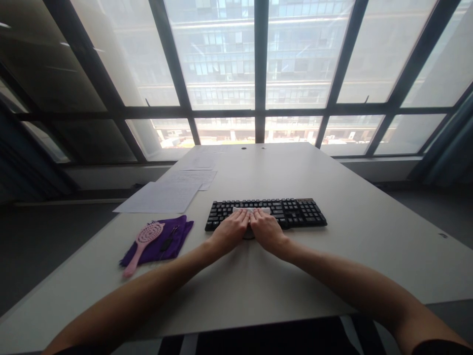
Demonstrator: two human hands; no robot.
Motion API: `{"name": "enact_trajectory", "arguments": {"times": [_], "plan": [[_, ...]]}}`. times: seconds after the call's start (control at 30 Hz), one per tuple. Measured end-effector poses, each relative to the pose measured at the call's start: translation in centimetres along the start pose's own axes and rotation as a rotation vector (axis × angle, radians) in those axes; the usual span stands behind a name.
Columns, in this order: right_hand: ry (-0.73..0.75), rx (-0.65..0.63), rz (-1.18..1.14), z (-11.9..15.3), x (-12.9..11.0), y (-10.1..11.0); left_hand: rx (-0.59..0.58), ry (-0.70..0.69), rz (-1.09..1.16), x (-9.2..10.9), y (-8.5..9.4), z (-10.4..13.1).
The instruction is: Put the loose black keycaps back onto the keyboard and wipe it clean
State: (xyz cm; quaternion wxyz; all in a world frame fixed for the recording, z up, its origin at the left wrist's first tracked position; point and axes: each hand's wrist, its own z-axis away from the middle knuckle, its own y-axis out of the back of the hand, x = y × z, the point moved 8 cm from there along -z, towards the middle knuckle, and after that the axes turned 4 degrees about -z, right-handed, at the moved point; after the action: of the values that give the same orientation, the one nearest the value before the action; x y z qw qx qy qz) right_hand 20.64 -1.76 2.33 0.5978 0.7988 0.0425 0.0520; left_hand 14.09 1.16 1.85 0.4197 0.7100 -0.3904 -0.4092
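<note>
Left hand, right hand: fingers flat, pressing white cloth on keyboard | keyboard mid-tabletop, nearer the front edge | wiping under way at centre keys; extent covered indeterminable.

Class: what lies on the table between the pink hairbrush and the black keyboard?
In the head view, only purple cloth under the hairbrush, then bare table up to the keyboard.

white table | on it: black keyboard, paper sheets, purple cloth
</note>
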Motion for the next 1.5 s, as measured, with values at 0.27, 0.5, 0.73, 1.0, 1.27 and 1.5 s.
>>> {"name": "enact_trajectory", "arguments": {"times": [0.27,0.5,0.73,1.0,1.27,1.5], "plan": [[-0.01,-0.009,0.024,0.2,-0.6,0.0,0.036,0.001,0.059,0.5,1.5,0.0],[-0.021,0.044,-0.035,0.4,1.1,1.3,0.099,0.022,0.096,0.3,1.3,0.0],[0.023,0.03,-0.051,0.4,1.1,-0.2,0.084,0.037,0.134,-0.2,-0.2,0.0],[0.023,0.029,-0.009,0.4,0.8,-0.3,0.052,0.028,0.122,-0.1,-0.4,0.1],[0.022,0.024,0.007,0.3,0.7,-0.5,0.057,0.015,0.119,0.0,-0.1,-0.1],[0.017,0.018,0.017,0.4,0.5,-0.4,0.057,0.011,0.099,0.0,0.0,-0.1]]}}
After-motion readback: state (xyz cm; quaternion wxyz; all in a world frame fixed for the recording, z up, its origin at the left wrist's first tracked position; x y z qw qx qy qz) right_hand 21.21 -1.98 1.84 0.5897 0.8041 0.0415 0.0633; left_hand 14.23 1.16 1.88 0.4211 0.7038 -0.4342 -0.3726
